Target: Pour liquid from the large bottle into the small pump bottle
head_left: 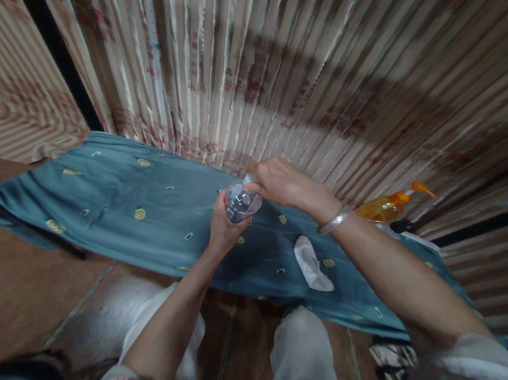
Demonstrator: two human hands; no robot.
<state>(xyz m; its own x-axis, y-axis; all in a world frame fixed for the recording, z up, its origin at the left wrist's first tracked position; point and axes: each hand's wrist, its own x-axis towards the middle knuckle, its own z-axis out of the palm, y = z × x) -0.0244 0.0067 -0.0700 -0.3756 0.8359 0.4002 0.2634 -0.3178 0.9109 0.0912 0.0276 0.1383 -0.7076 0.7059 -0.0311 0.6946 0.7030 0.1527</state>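
A clear round plastic bottle or jar is held above the teal cloth. My left hand wraps around its side from below. At its top, my right hand pinches a small whitish piece, which may be its cap; the fingers partly hide it. A silver bracelet circles my right wrist. To the right of the bottle, a crumpled white tissue lies on the cloth.
Teal patterned cloth covers a narrow table. At its back right stands an orange pump bottle with a small black item beside it. Striped curtains hang behind, with dark poles at the sides.
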